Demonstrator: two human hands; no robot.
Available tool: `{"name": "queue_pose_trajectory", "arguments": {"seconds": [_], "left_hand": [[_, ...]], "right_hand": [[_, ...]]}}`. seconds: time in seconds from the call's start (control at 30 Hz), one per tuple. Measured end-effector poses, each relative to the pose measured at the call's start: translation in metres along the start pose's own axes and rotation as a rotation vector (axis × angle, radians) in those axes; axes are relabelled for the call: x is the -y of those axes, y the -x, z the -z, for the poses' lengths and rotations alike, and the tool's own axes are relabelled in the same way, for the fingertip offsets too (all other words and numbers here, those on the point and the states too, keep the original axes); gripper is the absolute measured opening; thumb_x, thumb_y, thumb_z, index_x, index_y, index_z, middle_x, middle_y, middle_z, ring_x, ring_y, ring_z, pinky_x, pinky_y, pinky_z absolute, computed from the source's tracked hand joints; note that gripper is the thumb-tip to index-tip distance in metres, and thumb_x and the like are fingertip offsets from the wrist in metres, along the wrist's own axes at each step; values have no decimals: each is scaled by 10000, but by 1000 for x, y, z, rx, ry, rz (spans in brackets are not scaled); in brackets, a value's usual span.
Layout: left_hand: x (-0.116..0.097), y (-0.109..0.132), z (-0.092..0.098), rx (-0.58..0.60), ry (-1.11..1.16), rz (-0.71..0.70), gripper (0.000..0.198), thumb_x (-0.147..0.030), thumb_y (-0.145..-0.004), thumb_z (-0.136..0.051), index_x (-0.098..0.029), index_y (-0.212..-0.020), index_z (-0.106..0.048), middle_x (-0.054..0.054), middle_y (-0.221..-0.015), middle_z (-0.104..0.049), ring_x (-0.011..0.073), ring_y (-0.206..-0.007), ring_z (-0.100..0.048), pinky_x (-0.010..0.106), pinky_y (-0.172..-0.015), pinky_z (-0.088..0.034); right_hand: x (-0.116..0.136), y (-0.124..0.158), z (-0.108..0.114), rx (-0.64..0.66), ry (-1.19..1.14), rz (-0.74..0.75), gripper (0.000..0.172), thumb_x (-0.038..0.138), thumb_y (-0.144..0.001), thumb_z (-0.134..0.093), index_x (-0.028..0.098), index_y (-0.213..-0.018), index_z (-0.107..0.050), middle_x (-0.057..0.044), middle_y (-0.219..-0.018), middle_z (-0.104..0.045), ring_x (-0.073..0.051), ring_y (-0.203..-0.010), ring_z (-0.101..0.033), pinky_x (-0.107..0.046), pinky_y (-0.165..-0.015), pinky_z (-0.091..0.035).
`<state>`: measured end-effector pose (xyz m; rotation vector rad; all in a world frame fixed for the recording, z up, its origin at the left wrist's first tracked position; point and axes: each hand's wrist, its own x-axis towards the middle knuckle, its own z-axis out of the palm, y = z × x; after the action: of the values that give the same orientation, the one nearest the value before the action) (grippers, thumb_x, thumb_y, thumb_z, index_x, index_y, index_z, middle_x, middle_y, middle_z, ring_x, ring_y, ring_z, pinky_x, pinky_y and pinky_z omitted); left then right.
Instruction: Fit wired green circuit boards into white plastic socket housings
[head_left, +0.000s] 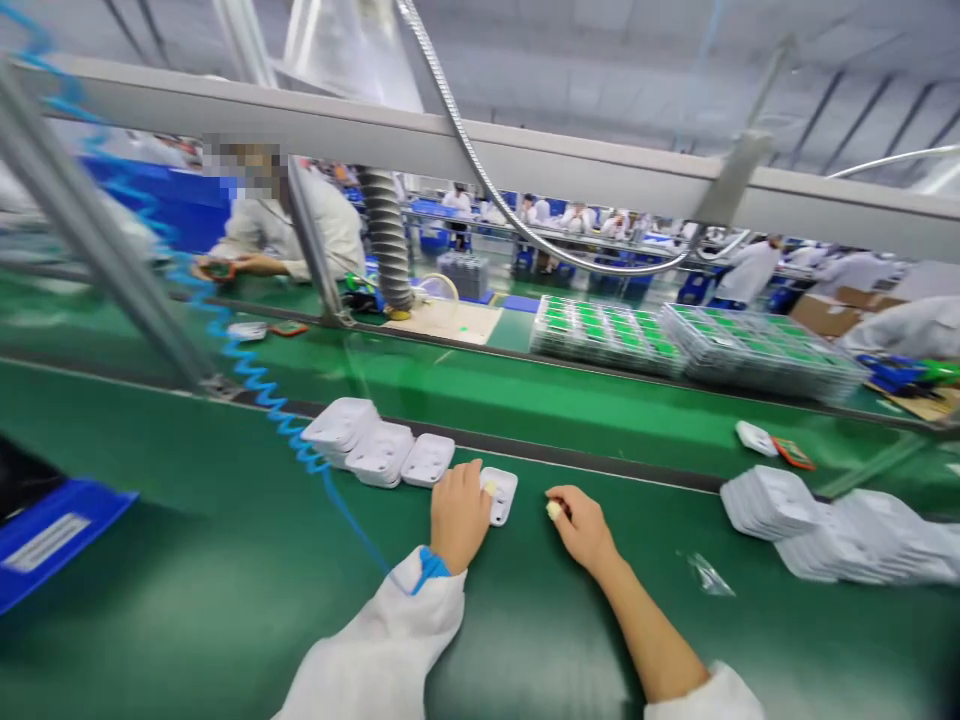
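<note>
White plastic covers [381, 453] sit in stacks near the far edge of the green worktop [540, 640]. The left hand [459, 512] lies over the left side of a single white cover [505, 497]; I cannot tell if it grips. Keeping that cover flat and still should help. The right hand [579, 525] is apart, fingers curled; I cannot tell if it holds anything.
</note>
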<state>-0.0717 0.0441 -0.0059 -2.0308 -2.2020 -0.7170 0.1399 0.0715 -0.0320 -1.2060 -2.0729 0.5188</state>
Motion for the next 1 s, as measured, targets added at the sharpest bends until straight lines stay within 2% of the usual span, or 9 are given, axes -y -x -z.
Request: {"name": "queue_pose_trajectory", "arguments": {"seconds": [0.07,0.13,0.23,0.33,0.43,0.63,0.83,1.0], "left_hand": [[-8,6,-3,-80,105,-149,351,-215,-865,-381,-157,-1202,-459,125,-1169,-542,256,-1098,-479,388,-922,-385],[-21,16,-6,-81,211,-308,352,-212,-874,-347,-178,-1204,-463,111,-1187,-538,245,-1118,-470,390,-951,-380],[-42,32,-9,20,319,-516,364,-186,-862,-340,-207,-1200,-472,87,-1178,-549,228,-1119,-475,388,-974,-386],[-58,44,-12,113,360,-628,353,-163,-844,-368,-212,-1170,-493,79,-1198,-540,222,-1114,-480,383,-970,-404],[-62,46,-17,88,353,-644,339,-161,-833,-405,-194,-1156,-501,93,-1216,-529,238,-1123,-478,410,-968,-413],[-54,37,-37,-30,377,-644,330,-242,-851,-440,-139,-1161,-485,136,-1184,-546,269,-1126,-495,448,-928,-444],[-52,31,-45,31,429,-556,302,-305,-875,-414,-152,-1126,-482,138,-1158,-550,265,-1092,-513,438,-884,-466],[-48,28,-51,31,430,-566,310,-310,-868,-420,-149,-1129,-464,139,-1149,-549,271,-1090,-510,434,-862,-476]], "right_hand": [[1,0,0,-10,-7,5,223,191,-824,-433,199,-982,-589,-43,-891,-632,-161,-795,-583,-302,-756,-472],[1,-1,-1,-22,-6,10,225,172,-820,-437,203,-987,-585,-39,-888,-626,-162,-810,-574,-300,-761,-464],[1,-2,-4,-39,-4,7,245,132,-787,-459,199,-989,-580,-36,-894,-624,-161,-821,-566,-294,-764,-457],[0,-3,-7,-52,-23,-11,324,86,-720,-489,185,-1019,-567,-37,-907,-622,-151,-798,-564,-279,-750,-456],[-1,-5,-12,-52,-10,-20,348,94,-708,-502,186,-1040,-554,-33,-923,-619,-144,-794,-562,-277,-758,-451],[-4,-14,-21,7,151,-36,343,103,-691,-521,195,-1019,-565,-34,-954,-625,-164,-888,-555,-291,-807,-415],[-6,-24,-27,20,206,-59,317,129,-686,-529,205,-990,-583,-29,-910,-621,-172,-849,-553,-291,-763,-403],[-7,-25,-29,33,236,-48,330,142,-680,-540,204,-1002,-576,-22,-910,-614,-167,-853,-551,-281,-750,-392]]}}
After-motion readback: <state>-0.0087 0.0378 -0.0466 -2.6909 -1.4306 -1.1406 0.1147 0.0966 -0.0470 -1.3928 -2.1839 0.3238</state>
